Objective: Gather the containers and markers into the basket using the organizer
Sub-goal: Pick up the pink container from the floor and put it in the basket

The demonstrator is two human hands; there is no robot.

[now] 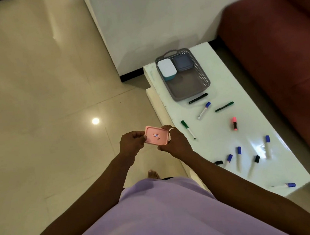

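Both hands hold a small pink container [156,135] with a pink lid, over the floor just left of the white table [220,129]. My left hand [132,143] grips its left end, my right hand [175,142] its right end. A grey perforated basket [200,70] stands at the table's far end. Inside it sit a white-lidded teal container [166,69] and a blue-grey container [183,62]. Several markers lie loose on the table: a black marker [198,98], a blue-capped marker [204,110], a dark green pen [224,106], a green-capped marker [188,130] and a pink highlighter [234,123].
More blue-capped and black-capped markers [238,158] lie scattered at the table's near end, one blue-capped marker [283,185] close to the near edge. A dark red sofa [278,56] runs along the table's right side. A white wall [150,22] stands behind the basket. Glossy tiled floor spreads to the left.
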